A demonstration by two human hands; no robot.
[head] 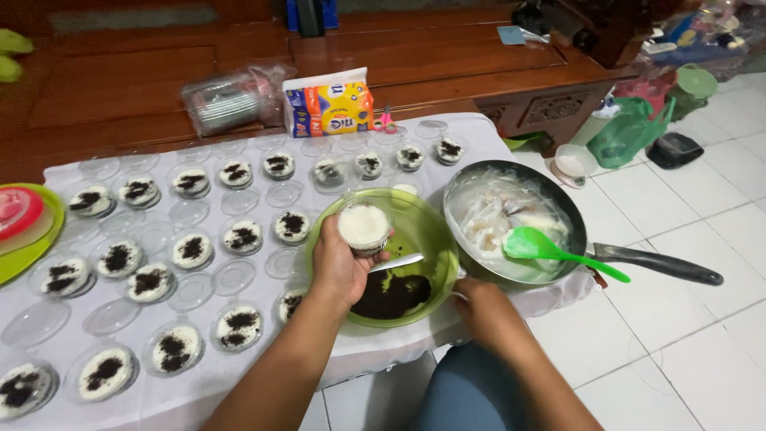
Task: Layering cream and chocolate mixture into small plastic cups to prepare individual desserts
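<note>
Right hand (479, 307) was closed on the spoon (396, 262) handle, its tip over dark crumbs in the green bowl (435, 247). Left hand (339, 263) was clamped round a small clear cup (364, 227) of white cream, held above the bowl. Cup judged light, thin, crushable, w/ soft filling; best gripped at sidewalls, kept level. Beyond: topped cups (191, 249) on the counter (487, 132), pan (515, 223).

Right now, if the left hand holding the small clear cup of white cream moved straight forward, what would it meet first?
Probably the far rim of the green plastic bowl; the left hand with the cup may pass above it, depth is unclear.
</note>
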